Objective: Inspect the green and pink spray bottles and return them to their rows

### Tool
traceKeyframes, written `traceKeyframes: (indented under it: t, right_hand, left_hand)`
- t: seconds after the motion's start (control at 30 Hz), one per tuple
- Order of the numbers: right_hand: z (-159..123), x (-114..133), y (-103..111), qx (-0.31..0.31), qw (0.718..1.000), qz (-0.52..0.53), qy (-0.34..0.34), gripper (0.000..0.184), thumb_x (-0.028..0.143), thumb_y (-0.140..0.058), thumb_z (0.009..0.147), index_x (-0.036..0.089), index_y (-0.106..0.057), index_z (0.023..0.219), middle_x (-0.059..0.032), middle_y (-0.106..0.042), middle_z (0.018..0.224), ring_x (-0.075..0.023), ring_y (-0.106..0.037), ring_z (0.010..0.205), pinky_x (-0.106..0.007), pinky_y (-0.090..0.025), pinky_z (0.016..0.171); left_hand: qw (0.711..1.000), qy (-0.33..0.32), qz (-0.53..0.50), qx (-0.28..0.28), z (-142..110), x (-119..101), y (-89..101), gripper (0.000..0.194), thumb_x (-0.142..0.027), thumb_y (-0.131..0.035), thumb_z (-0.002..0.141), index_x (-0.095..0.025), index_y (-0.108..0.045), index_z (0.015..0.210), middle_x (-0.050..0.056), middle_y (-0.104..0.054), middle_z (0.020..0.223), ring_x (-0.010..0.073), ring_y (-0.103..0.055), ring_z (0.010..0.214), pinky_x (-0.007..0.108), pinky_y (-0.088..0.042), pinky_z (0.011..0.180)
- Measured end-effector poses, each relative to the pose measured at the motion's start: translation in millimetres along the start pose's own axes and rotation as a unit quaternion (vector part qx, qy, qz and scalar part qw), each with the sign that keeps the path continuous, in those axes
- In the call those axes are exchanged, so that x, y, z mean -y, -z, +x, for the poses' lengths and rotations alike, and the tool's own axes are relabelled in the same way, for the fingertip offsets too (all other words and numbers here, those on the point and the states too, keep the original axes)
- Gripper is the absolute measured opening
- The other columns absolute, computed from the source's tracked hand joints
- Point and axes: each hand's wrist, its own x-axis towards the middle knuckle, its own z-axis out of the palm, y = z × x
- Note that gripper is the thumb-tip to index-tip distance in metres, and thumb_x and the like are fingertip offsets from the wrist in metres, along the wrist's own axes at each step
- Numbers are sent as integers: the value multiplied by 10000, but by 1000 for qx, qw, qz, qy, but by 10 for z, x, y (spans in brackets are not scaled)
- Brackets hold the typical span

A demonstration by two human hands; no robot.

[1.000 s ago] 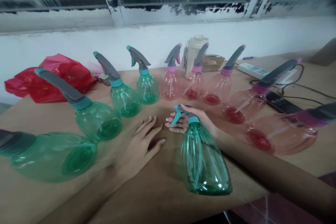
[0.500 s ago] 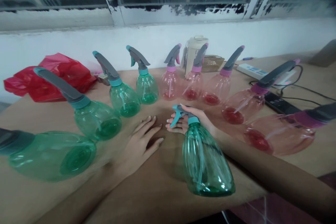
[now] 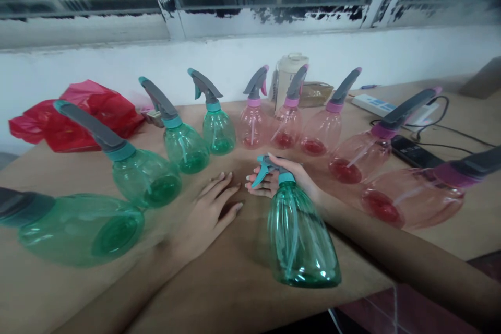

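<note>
My right hand (image 3: 291, 172) is closed around the grey and teal trigger head of a green see-through spray bottle (image 3: 303, 240). That bottle tilts with its base toward me, and a thin tube runs down inside it. My left hand (image 3: 211, 211) lies flat on the wooden table (image 3: 219, 292), fingers stretched out, holding nothing. Left of it stand several green spray bottles, the nearest a large one (image 3: 80, 227) at the edge of view and another (image 3: 146, 177) just behind. Pink spray bottles, among them one at the back (image 3: 253, 125) and one at the right (image 3: 418, 198), curve round the other side.
A red plastic bag (image 3: 94, 117) lies at the back left. Behind the pink bottles are a pale container (image 3: 284, 75) and a brown packet (image 3: 315, 94). A white power strip (image 3: 376, 107), cables and a black phone (image 3: 417, 151) lie at the right.
The green bottle in my right hand has shifted slightly left, its base a little higher in view. My left hand rests in the same place.
</note>
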Motion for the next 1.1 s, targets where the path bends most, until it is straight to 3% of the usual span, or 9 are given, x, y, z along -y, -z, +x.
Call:
traceKeyframes:
  t: [0.5, 0.67, 0.77, 0.83, 0.97, 1.1]
  right_hand:
    - [-12, 19, -27, -3, 1000, 10, -12, 355, 447, -510, 861, 116, -626, 914, -115, -689, 885, -208, -660, 859, -416, -470, 904]
    - [-39, -6, -31, -35, 999, -2, 35, 168, 316, -588, 827, 154, -628, 813, -11, -647, 716, -145, -632, 664, -391, -509, 826]
    - [-47, -28, -30, -57, 997, -35, 42, 172, 318, -631, 795, 158, -622, 734, 4, -619, 638, -127, -602, 582, -328, -526, 716]
    - [-49, -41, -40, -52, 997, -41, 37, 196, 340, -628, 795, 152, -632, 741, -17, -635, 651, -147, -623, 620, -322, -526, 695]
    - [-48, -56, -72, -1, 1000, -16, 7, 285, 399, -558, 842, 129, -649, 849, -76, -679, 747, -198, -664, 777, -383, -515, 815]
    - [-33, -52, -69, -1, 1000, -7, -12, 373, 471, -512, 859, 122, -640, 882, -99, -685, 746, -221, -673, 837, -403, -508, 856]
  left_hand:
    - [1000, 9, 7, 0, 13, -45, -1, 452, -459, -351, 943, -170, -543, 1233, 99, -451, 1411, 246, -358, 1332, 445, -313, 1092]
    - [1000, 25, 16, -8, 25, -140, -16, 468, -432, -345, 949, -131, -524, 1259, 119, -443, 1414, 253, -349, 1336, 442, -297, 1099]
    - [999, 31, 14, -15, 27, -169, -29, 463, -423, -351, 948, -131, -518, 1266, 119, -456, 1404, 259, -353, 1333, 449, -305, 1094]
    - [999, 34, 17, -14, 29, -172, -32, 464, -419, -357, 946, -120, -523, 1260, 130, -456, 1402, 267, -358, 1330, 456, -309, 1090]
    - [999, 31, 23, 5, 36, -165, -15, 457, -402, -374, 945, -105, -525, 1256, 148, -427, 1420, 276, -346, 1335, 455, -306, 1092]
    - [999, 27, 16, 6, 38, -159, 6, 437, -399, -381, 942, -117, -537, 1238, 142, -422, 1424, 279, -348, 1334, 466, -309, 1090]
